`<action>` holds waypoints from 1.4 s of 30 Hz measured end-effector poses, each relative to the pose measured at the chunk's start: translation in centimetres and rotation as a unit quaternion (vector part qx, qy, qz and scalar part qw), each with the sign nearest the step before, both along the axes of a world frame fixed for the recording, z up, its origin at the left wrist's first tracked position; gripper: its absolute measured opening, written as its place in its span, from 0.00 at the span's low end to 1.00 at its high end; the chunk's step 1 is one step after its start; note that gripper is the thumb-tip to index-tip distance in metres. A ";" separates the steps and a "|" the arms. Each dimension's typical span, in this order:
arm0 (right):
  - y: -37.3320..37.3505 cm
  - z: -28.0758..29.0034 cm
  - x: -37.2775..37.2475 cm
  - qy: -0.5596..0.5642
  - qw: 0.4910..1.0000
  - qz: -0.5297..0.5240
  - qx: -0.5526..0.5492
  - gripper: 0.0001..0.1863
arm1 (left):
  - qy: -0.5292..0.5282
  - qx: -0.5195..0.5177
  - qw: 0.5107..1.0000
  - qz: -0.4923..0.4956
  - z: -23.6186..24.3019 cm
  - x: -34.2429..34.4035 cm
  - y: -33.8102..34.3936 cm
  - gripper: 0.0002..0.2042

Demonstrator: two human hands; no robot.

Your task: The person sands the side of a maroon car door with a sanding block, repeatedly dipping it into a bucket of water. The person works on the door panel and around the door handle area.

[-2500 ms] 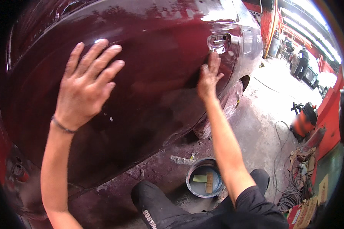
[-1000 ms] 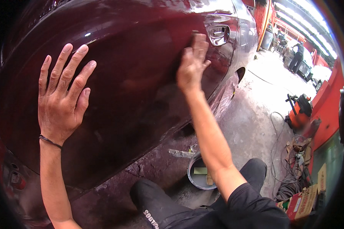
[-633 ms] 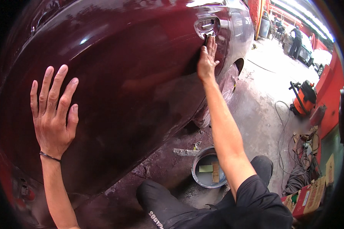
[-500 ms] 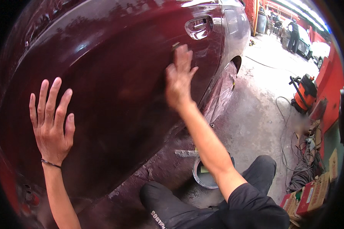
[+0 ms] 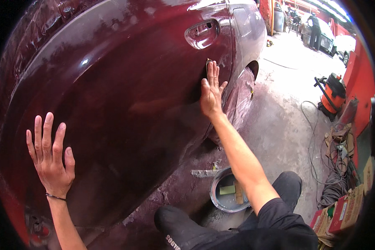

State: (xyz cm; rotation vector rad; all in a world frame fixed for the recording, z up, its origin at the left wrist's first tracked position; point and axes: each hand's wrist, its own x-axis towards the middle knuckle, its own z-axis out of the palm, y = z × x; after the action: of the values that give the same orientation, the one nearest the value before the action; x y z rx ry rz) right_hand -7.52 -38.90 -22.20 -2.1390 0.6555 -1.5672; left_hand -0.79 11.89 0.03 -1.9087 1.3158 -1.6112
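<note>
A dark maroon car door [image 5: 125,100] fills the left and middle of the view, its surface dull and hazy. My right hand [image 5: 213,91] lies flat on it below the door handle recess [image 5: 202,34], near the door's rear edge. Under its fingers is a small sanding pad [image 5: 208,62]; only a thin dark and yellowish edge shows past the fingertips. My left hand [image 5: 52,160] is lower on the left with fingers spread and nothing in it, palm toward the door; whether it touches cannot be told.
Between my knees stands a round bucket [image 5: 216,183] with a green piece and a brown piece inside. Plastic sheeting [image 5: 240,98] covers the rear wheel. To the right are an orange vacuum [image 5: 334,96], a coiled hose [image 5: 334,187] and boxes [image 5: 341,212]. A person [image 5: 315,32] stands far back.
My right hand has shifted right and down along the door, toward its rear edge, with the pad under its fingers. My left hand appears lower. The bucket shows more fully.
</note>
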 end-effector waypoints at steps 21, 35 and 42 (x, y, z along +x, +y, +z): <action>-18.3 16.4 -1.9 -0.020 0.998 0.018 -0.050 0.36 | 0.009 0.011 1.000 -0.007 -0.9 0.3 -1.7 0.27; -16.7 9.4 -1.6 -0.057 0.998 0.008 -0.032 0.37 | -0.007 0.019 1.000 0.001 -0.5 0.1 -1.5 0.28; -12.2 2.5 -3.0 -0.023 0.999 0.016 -0.018 0.37 | -0.028 0.019 0.999 0.002 -0.7 0.7 -1.1 0.27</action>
State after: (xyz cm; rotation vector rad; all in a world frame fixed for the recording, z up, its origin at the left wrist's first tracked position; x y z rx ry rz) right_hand -10.48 -51.07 -19.69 -2.1217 0.5796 -1.6183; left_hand -0.12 10.75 -0.67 -1.8297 1.3103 -1.6145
